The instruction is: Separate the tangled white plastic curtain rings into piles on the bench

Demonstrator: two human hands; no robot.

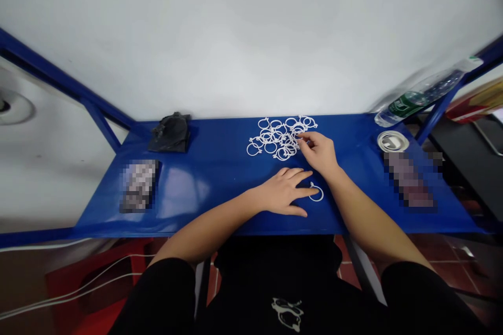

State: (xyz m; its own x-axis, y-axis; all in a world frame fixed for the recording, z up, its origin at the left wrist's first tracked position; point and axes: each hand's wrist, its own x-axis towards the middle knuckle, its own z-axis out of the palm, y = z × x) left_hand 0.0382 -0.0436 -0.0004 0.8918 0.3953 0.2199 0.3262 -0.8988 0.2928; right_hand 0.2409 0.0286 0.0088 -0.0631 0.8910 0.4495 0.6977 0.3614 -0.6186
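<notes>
A heap of several white plastic rings [280, 137] lies at the back middle of the blue shelf [212, 167]. My right hand [320, 153] reaches into the heap's right edge, fingers pinched on one ring there. My left hand [286, 191] lies flat on the shelf nearer to me, fingers stretched out, its fingertips touching a single white ring [316, 193] that sits apart from the heap.
A crumpled black bag [171, 132] sits at the back left, a blurred flat object [139, 185] in front of it. At the right are a plastic bottle [416, 95] lying down, a white tape roll [392, 141] and another blurred object [411, 180].
</notes>
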